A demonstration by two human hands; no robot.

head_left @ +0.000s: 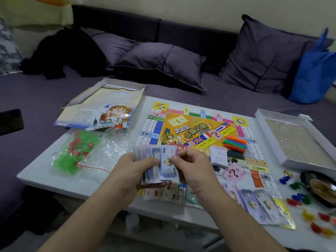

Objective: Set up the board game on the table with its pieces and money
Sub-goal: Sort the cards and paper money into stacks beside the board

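The left hand grips a thick fan of paper money, fingers curled under it; the right hand pinches one pale blue note at its edge between thumb and fingers, the note standing upright against the fan. Under the hands more thin notes lie in flat piles on the near edge of the game board; the board is a glossy yellow square with small coloured fields around, open on the white table. On the board are a small white card deck, a pink question-mark card and coloured plastic sticks. To the left lies a crinkled clear bag with green and red plastic pieces; to the right small bright tokens are scattered beside the white box tray.
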